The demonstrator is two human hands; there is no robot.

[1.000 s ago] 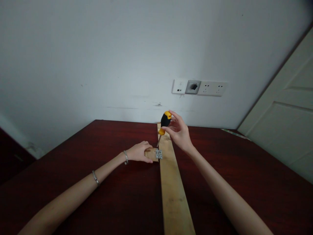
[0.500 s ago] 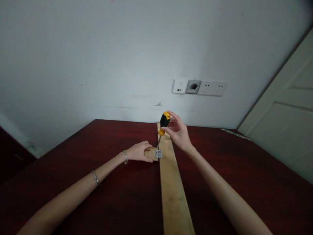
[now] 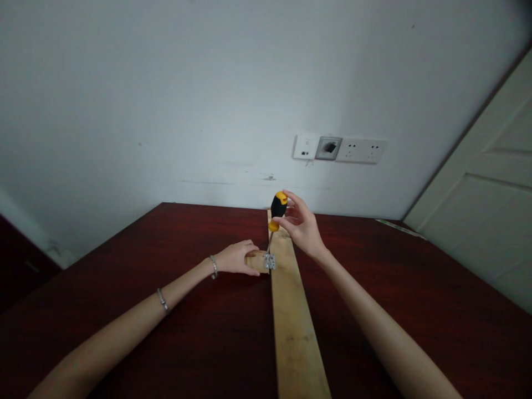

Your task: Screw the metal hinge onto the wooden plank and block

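In my right hand [image 3: 303, 224] is a screwdriver [image 3: 279, 205] with a black and yellow handle, gripped between thumb and fingers. It leans slightly, its shaft pointing down to a small silver hinge [image 3: 270, 261]. The hinge spans the joint between a short wood block [image 3: 258, 262] and a long wooden board [image 3: 297, 327]. My left hand [image 3: 238, 257] is closed around the block's left end, pressing it against the board's left edge. The screwdriver's tip meets the hinge's upper left part; any screw beneath it is too small to make out.
The board lies lengthwise on a dark red tabletop [image 3: 199, 343], its far end near the white wall [image 3: 187, 100]. Socket plates [image 3: 361, 150] are on the wall at right. A pale panelled door [image 3: 490, 166] stands beyond the table's right edge.
The screwdriver handle has shifted slightly left and down with my right hand, its tip now over the hinge. My left hand and the wood have stayed put.
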